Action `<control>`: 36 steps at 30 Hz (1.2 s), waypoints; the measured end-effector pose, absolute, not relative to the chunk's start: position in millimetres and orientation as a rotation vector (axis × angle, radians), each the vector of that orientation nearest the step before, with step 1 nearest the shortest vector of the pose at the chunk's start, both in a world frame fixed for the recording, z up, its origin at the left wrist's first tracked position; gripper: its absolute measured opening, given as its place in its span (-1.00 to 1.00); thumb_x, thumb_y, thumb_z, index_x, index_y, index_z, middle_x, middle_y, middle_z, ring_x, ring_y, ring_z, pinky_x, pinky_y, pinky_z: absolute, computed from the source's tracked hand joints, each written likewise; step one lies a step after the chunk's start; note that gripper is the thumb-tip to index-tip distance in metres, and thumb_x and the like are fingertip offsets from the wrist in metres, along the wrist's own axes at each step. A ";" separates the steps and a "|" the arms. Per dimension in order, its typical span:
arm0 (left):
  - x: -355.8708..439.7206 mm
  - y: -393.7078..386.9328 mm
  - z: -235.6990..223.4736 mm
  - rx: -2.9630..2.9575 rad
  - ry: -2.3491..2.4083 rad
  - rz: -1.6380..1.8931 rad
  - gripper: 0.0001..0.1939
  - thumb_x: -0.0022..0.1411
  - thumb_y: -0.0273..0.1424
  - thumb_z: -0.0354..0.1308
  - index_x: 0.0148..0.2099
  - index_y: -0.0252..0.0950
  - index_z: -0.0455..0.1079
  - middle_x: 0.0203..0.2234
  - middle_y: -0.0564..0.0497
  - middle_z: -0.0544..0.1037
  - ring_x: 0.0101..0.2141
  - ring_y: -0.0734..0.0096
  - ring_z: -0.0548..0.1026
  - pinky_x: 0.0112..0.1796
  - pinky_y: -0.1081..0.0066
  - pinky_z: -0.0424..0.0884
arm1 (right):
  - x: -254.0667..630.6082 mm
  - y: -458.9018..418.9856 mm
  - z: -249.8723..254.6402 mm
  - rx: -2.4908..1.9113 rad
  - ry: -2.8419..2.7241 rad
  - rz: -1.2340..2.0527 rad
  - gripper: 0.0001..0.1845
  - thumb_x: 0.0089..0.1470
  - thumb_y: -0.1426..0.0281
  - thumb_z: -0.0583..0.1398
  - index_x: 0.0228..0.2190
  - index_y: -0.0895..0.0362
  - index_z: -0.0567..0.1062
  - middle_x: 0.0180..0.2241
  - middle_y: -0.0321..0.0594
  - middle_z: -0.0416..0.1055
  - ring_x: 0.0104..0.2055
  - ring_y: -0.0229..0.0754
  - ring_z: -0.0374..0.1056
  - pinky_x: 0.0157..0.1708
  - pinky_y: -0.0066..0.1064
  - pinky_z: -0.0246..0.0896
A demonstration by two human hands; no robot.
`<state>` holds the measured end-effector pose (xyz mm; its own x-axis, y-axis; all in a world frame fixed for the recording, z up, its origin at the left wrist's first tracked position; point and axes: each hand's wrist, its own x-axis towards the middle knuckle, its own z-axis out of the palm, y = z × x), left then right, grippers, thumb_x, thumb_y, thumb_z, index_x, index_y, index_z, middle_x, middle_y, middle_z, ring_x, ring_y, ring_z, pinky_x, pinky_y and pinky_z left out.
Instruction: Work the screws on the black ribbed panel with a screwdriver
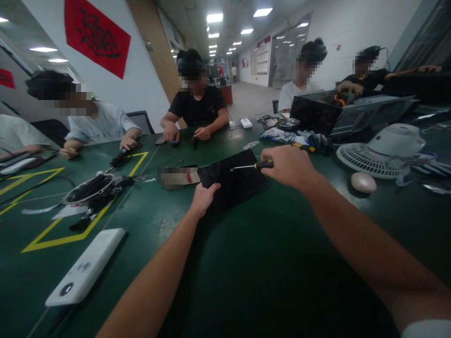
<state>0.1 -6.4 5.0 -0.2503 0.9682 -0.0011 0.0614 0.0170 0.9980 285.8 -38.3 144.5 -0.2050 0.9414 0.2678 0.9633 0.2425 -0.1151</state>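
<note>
While right hand [291,165] holds screwdriver [262,165], seemingly palm-down

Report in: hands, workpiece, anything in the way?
Left hand gripping black panel. Right hand holding screwdriver, tip at panel's face. Pale item by panel's left end, partly blurred.

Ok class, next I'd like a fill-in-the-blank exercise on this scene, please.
The right hand holds a ____ by its handle.
The flat object in the left hand is coloured ____.
The fan lies on the person's ____ side.
The tape is ____.

Missing words: screwdriver; black; right; yellow.
</note>
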 end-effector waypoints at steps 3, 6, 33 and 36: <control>0.7 -6.6 4.6 1.123 1.453 1.357 -0.60 -0.12 -0.22 0.53 -0.22 -0.30 0.64 -0.33 -0.10 0.72 -0.25 0.04 0.68 -0.05 0.11 0.59 | 284.3 -38.8 143.1 -1.767 -2.247 -0.120 -0.77 0.23 0.28 0.32 -0.10 -0.02 0.70 -0.08 -0.07 0.70 -0.02 0.19 0.56 -0.22 -0.15 0.21; 0.8 -6.4 3.4 1.128 1.422 1.363 -0.59 -0.11 -0.22 0.52 -0.20 -0.31 0.65 -0.31 -0.10 0.73 -0.24 0.05 0.68 -0.05 0.13 0.59 | 282.5 -39.6 142.2 -1.762 -2.253 -0.134 -0.78 0.23 0.30 0.32 -0.10 -0.02 0.71 -0.08 -0.08 0.70 -0.02 0.17 0.56 -0.22 -0.16 0.22; -5.2 -4.3 -0.5 1.122 1.463 1.357 -0.58 -0.11 -0.21 0.53 -0.19 -0.30 0.66 -0.26 -0.13 0.75 -0.23 0.06 0.69 -0.09 0.16 0.59 | 276.9 -39.5 144.4 -1.878 -2.354 0.062 -0.56 0.44 0.15 0.11 0.04 0.09 0.69 0.01 0.12 0.68 0.07 0.27 0.59 -0.07 -0.05 0.40; -6.4 -3.7 -2.7 1.142 1.462 1.355 -0.58 -0.09 -0.19 0.51 -0.20 -0.32 0.66 -0.29 -0.12 0.75 -0.25 0.08 0.68 -0.12 0.18 0.57 | 282.4 -39.4 146.8 -1.871 -2.324 0.065 -0.57 0.41 0.09 0.17 0.04 0.07 0.66 0.01 0.07 0.67 0.06 0.26 0.58 -0.09 -0.09 0.37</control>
<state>-6.4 -3.7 -2.7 -0.2529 0.9674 0.0125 0.0858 0.0095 0.9963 282.4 -39.4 146.8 -0.2067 0.9738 0.0948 0.9669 0.2181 -0.1322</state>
